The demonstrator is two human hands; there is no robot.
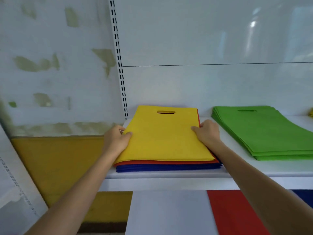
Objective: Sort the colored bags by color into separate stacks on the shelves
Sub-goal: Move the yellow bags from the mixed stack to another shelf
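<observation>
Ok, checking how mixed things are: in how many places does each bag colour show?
Yellow: 2, yellow bag on top, yellow sliver far right.
Red: 2, red layer beneath it, red sheet on lower shelf.
Blue: 2, blue layer at bottom, blue patch lower right.
Green: 1, green stack.
Total: 7.
</observation>
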